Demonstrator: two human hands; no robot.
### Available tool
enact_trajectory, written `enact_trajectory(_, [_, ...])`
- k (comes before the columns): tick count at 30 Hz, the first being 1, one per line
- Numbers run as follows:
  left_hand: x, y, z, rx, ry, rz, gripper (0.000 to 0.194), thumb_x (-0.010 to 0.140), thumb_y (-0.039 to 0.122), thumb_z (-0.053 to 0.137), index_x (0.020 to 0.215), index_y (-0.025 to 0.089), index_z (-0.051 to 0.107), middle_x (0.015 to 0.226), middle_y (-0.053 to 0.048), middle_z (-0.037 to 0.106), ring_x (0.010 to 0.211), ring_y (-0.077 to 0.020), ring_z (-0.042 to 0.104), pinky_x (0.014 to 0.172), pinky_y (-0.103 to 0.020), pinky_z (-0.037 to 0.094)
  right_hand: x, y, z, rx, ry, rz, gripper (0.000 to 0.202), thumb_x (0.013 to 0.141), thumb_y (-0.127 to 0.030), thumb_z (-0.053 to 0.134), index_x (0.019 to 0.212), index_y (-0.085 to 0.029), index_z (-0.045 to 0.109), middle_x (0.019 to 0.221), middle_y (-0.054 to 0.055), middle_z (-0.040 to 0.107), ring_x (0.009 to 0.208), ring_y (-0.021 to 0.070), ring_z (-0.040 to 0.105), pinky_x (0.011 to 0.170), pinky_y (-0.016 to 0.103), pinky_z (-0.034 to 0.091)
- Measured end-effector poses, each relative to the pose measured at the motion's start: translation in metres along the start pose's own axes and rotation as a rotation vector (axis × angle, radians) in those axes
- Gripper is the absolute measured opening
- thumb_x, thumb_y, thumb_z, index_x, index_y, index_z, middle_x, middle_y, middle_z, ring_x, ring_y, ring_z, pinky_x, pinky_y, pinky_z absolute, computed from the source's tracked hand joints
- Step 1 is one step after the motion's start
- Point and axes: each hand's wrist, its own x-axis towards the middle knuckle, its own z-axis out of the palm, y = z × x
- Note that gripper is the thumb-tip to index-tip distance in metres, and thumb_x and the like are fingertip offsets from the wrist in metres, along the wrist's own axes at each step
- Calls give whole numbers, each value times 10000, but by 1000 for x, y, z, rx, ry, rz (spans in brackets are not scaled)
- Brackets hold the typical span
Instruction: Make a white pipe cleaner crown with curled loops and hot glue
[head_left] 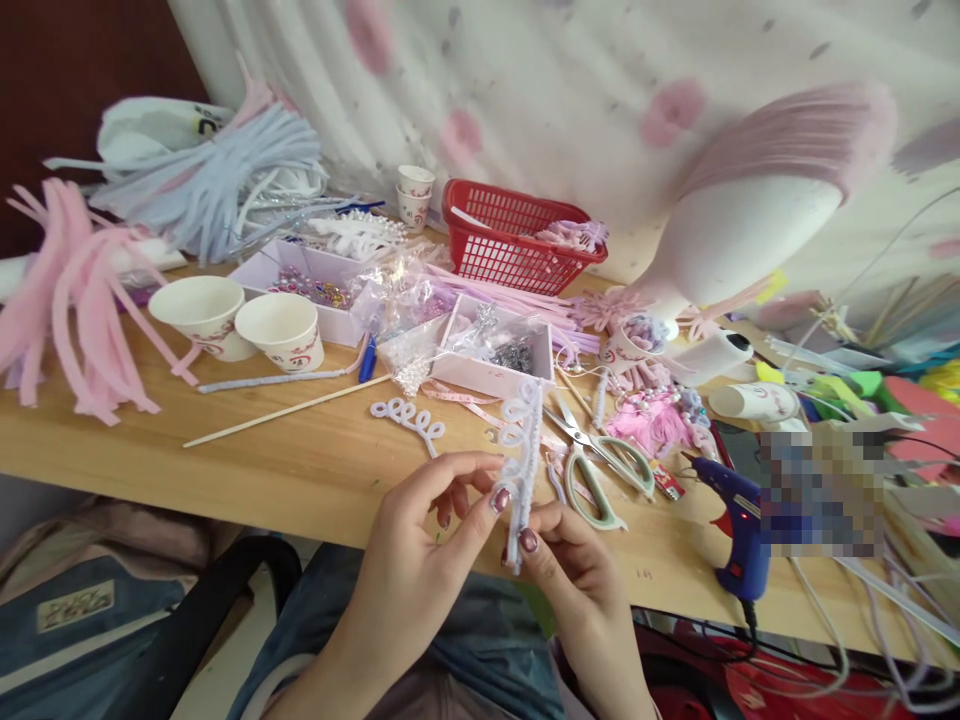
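Between my two hands stands a pale lilac pipe cleaner piece (534,440), bent into a row of loops along a straight twisted stem. My left hand (442,530) pinches its looped side with thumb and fingers. Lower down, my right hand (574,560) grips the bottom of the stem between thumb and forefinger. A second looped pipe cleaner (409,418) lies on the wooden table just beyond my left hand. Scissors (592,455) with pale green handles rest partly open past my right hand.
Two paper cups (281,335) and a thin wooden stick (285,412) are at left. White boxes (487,372) hold beads and trinkets near a red basket (517,240). A blue glue gun (739,530) sits at right, its cord over the edge. A white mannequin head (742,230) stands behind.
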Motion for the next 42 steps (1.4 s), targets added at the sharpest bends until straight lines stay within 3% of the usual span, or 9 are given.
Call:
enact_trajectory(11, [3,2,4,-119,-11,-71,148,852,306,692,970,223,727,853,-15,734,744,-147,631,690,-238,509,-1,-2,0,-20,11,-20,211,879,-381,723,777,-199,691,659,2,626,606,134,559,576,213,469])
enact_trajectory(16, [0,-2,5,-138,47,-94,233,825,316,720,1031,216,681,884,-21,695,765,-154,604,732,-261,503,1,1,-1,-7,43,-22,246,861,-415,739,769,-194,685,647,2,621,579,125,520,555,211,440])
enact_trajectory(23, [-3,-17,-15,-76,115,-118,159,843,357,706,840,200,680,835,-20,673,806,-170,631,730,-245,503,3,1,0,50,17,32,271,869,-432,731,767,-188,673,652,5,631,614,133,541,612,225,448])
enact_trajectory(29, [22,4,-32,36,170,24,172,874,380,696,946,224,707,980,-28,727,921,-180,655,813,-250,502,5,-5,-2,89,-103,73,269,883,-423,724,775,-184,666,693,-1,611,646,120,523,636,215,437])
enact_trajectory(34, [43,23,-27,75,41,95,194,915,401,641,999,230,677,991,-27,720,946,-187,651,755,-246,500,2,-10,6,177,-54,104,286,830,-424,779,734,-175,675,676,0,603,621,115,511,621,222,420])
enact_trajectory(38, [46,27,-20,97,-23,101,172,939,395,607,941,229,652,852,8,685,819,-155,624,694,-228,467,1,-13,10,188,-51,114,313,810,-448,793,720,-172,677,677,13,620,634,125,534,636,234,432])
enact_trajectory(42, [44,28,-15,99,-19,131,213,947,360,593,785,221,589,673,60,552,604,-102,491,578,-209,400,2,-12,10,148,-79,101,327,813,-472,785,734,-173,676,682,9,623,634,120,527,639,231,422])
